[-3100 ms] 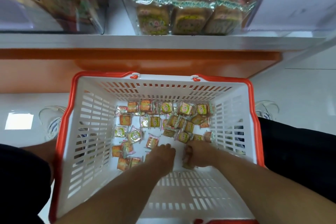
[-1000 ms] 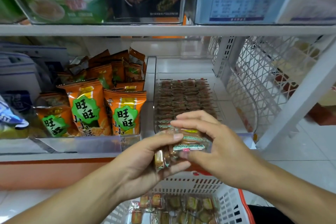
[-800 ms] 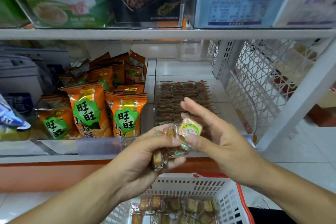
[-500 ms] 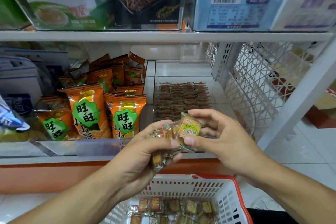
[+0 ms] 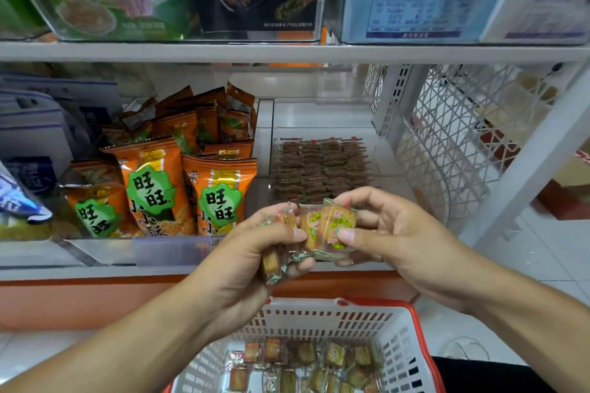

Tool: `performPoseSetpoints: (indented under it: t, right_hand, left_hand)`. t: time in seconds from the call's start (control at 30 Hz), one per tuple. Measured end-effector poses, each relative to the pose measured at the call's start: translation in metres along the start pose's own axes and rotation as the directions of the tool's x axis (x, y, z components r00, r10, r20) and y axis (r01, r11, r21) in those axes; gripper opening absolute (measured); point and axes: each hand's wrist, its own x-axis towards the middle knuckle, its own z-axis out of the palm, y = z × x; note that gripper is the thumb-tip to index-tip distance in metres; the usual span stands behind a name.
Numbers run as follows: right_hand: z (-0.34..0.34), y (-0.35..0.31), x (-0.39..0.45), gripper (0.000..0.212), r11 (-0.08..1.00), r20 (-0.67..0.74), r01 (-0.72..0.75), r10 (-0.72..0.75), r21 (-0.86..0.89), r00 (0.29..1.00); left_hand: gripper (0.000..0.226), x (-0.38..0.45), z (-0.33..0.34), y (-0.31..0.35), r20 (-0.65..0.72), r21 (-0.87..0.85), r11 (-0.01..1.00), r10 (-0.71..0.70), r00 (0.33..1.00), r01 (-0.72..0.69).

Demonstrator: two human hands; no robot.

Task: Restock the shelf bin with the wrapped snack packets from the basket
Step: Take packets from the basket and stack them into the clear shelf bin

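A white metal shelf board point(image 5: 287, 53) runs across the upper part of the frame, with a second shelf point(image 5: 322, 118) below it. An orange base panel point(image 5: 79, 303) sits under the lower shelf at the left. White wire mesh point(image 5: 453, 137) closes the unit at the right, beside a slanting white post point(image 5: 536, 166). Pale floor tiles point(image 5: 549, 252) show at the right edge. The light is even and soft.

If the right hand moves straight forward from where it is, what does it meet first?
Probably the clear shelf bin with its rows of wrapped packets, directly beyond the right hand. Nothing shows between, though depth is unclear.
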Motion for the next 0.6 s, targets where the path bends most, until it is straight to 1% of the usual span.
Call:
performPoseSetpoints:
  t: [0.07, 0.13, 0.23, 0.37, 0.43, 0.53, 0.6]
  right_hand:
    - [-0.002, -0.003, 0.000, 0.033, 1.000, 0.006, -0.007, 0.007, -0.004, 1.000]
    - [-0.006, -0.007, 0.000, 0.029, 1.000, 0.023, -0.011, 0.012, -0.027, 1.000]
    - [-0.012, -0.013, -0.003, 0.029, 0.992, 0.085, -0.021, 0.032, -0.125, 0.996]
    - [-0.016, -0.016, -0.006, 0.030, 0.975, 0.135, -0.042, 0.072, -0.217, 0.988]
    - [-0.014, -0.015, -0.006, 0.031, 0.984, 0.097, -0.038, 0.056, -0.173, 0.994]
    - [-0.010, -0.011, -0.006, 0.033, 0.995, -0.027, -0.027, 0.025, -0.099, 0.999]
    - [-0.007, -0.010, -0.006, 0.038, 0.998, -0.089, -0.043, 0.038, -0.055, 0.995]
  left_hand:
    - [0.066, -0.001, 0.000, 0.002, 0.023, 0.044, 0.999, -0.016, 1.000, 0.015]
    - [0.063, -0.004, 0.000, 0.005, 0.059, 0.132, 0.990, -0.049, 0.997, 0.041]
    - [0.056, -0.005, -0.002, 0.006, 0.084, 0.250, 0.965, -0.109, 0.991, 0.085]
    - [0.050, -0.006, -0.002, 0.005, 0.085, 0.290, 0.948, -0.161, 0.983, 0.130]
    - [0.050, -0.004, -0.001, 0.002, 0.049, 0.258, 0.961, -0.117, 0.992, 0.101]
    - [0.055, -0.002, 0.002, -0.003, 0.003, 0.162, 0.987, -0.021, 1.000, 0.020]
    - [0.055, -0.003, 0.005, -0.004, -0.004, 0.125, 0.991, 0.044, 0.999, -0.044]
